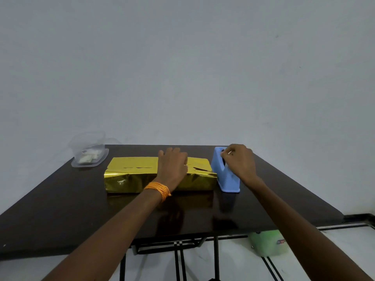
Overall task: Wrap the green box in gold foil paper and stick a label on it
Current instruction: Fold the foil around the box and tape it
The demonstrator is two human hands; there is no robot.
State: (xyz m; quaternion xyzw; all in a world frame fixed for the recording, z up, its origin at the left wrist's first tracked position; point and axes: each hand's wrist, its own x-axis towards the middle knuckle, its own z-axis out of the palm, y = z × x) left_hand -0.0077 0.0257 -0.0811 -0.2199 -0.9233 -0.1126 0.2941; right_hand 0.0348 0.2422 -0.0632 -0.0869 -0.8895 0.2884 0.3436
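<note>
A long box covered in gold foil paper (132, 175) lies across the middle of the dark table (60, 209). My left hand (172, 165), with an orange thread band at the wrist, presses flat on the top of the foil near its right half. Right of the box stands a blue tape dispenser (228, 179). My right hand (240, 161) is at the dispenser's top, fingers curled and pinching at the tape there. None of the green box shows under the foil.
A clear plastic container (89, 153) with small white pieces inside sits at the table's back left corner. A green object (267, 243) lies on the tiled floor under the table's right edge. A plain wall stands behind the table.
</note>
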